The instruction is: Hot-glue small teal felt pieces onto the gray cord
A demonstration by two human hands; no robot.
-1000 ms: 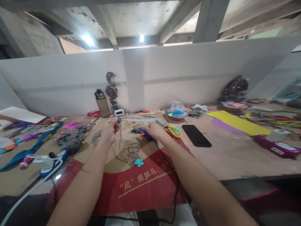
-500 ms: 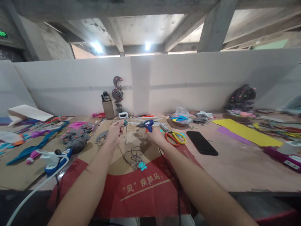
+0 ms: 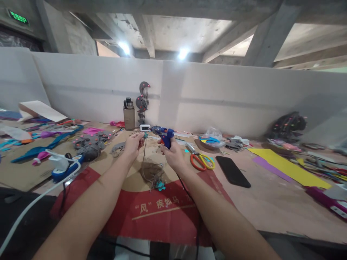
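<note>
On the left of the bench (image 3: 271, 207), a blue power strip (image 3: 66, 169) sits near me, with grey pieces (image 3: 92, 142) dotted in pink just beyond it. Far off, a bottle (image 3: 129, 117) stands upright against the white partition (image 3: 108, 77).

Next comes my left hand (image 3: 134, 144), fingertips pinched together at what looks like a small teal piece (image 3: 145, 135). A grey cord (image 3: 144, 153) hangs below it, running down to a loose tangle on the cardboard (image 3: 130, 187), where a teal scrap (image 3: 160, 186) lies at the near side.

To the right, my right hand (image 3: 173, 153) is wrapped round the grip of a blue glue gun (image 3: 166, 135). The gun's long axis runs left to right, its nozzle pointing left. The teal piece lies to the left of that nozzle and a little lower, apart as far as I can see; my left hand is the nearer to it.

Farther right lie the scissors (image 3: 199, 161), a black phone (image 3: 233, 171) and a yellow sheet (image 3: 290, 168).
</note>
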